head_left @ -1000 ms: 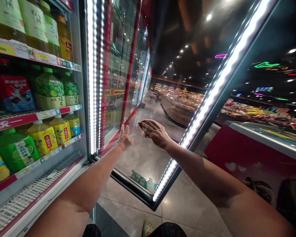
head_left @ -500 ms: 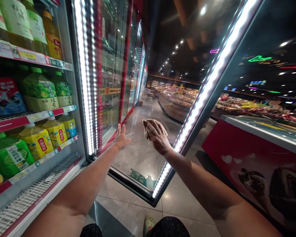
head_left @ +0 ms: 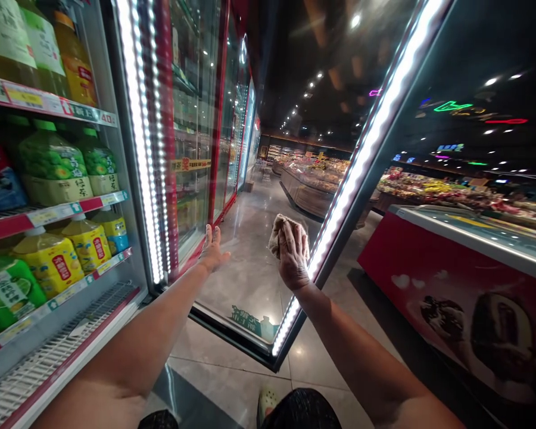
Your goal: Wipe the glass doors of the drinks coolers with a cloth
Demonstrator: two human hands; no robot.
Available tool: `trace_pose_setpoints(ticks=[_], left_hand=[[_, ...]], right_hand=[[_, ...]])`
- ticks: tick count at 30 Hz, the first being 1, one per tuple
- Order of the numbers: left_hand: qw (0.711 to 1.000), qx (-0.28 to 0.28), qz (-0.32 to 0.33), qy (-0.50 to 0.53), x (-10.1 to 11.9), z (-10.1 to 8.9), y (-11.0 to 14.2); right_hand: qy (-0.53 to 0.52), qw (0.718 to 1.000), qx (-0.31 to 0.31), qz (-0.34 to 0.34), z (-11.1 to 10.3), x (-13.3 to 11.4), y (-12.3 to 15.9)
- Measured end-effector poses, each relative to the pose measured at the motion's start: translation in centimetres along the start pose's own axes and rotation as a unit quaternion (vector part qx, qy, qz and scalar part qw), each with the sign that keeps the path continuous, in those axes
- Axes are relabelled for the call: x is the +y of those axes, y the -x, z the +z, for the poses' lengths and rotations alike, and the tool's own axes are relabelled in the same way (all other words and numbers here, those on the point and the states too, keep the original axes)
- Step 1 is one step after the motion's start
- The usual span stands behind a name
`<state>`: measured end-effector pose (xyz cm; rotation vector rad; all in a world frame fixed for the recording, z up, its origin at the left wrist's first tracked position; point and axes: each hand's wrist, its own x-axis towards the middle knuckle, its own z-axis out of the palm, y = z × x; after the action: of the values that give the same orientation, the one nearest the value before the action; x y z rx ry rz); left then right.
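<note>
A glass cooler door (head_left: 245, 286) stands swung out in front of me, with a bright LED strip (head_left: 339, 208) along its right side. My right hand (head_left: 293, 256) presses a beige cloth (head_left: 276, 237) against the glass close to that strip, its fingers laid over the cloth. On the left part of the pane, my left hand (head_left: 212, 249) is spread with the fingers apart and nothing in it. Green lettering (head_left: 252, 322) is on the glass near the lower frame.
At left, open cooler shelves hold tea bottles (head_left: 53, 161) and yellow drink bottles (head_left: 49, 262) above a white wire rack (head_left: 71, 351). A red chest freezer (head_left: 411, 262) stands at right. Produce displays (head_left: 312, 185) are farther back. A shoe (head_left: 267, 402) shows below the door.
My right hand has slid the cloth rightward over the glass, toward the LED strip, and turned more upright. My left hand stays spread at the pane. The view has shifted slightly.
</note>
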<state>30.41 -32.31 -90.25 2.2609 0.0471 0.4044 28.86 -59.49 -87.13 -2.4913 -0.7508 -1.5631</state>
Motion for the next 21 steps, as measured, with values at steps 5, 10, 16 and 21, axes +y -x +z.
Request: trace_pose_setpoints(ticks=[5,10,16,21], left_hand=[[1.0,0.001,-0.009,-0.007,0.4,-0.1,0.1],[1.0,-0.015,-0.015,-0.013,0.3,-0.3,-0.1],[1.0,-0.015,-0.006,0.017,0.2,-0.5,-0.1],[0.999,-0.025,-0.023,0.007,0.7,-0.4,0.1]], right_hand=[[-0.011,0.993,0.01,0.118,-0.3,0.0,-0.4],[0.013,0.996,0.052,0.077,-0.1,-0.5,0.1],[0.005,0.993,0.084,0.08,-0.9,0.2,-1.8],[-0.017,0.998,0.035,0.047,-0.7,-0.1,-1.9]])
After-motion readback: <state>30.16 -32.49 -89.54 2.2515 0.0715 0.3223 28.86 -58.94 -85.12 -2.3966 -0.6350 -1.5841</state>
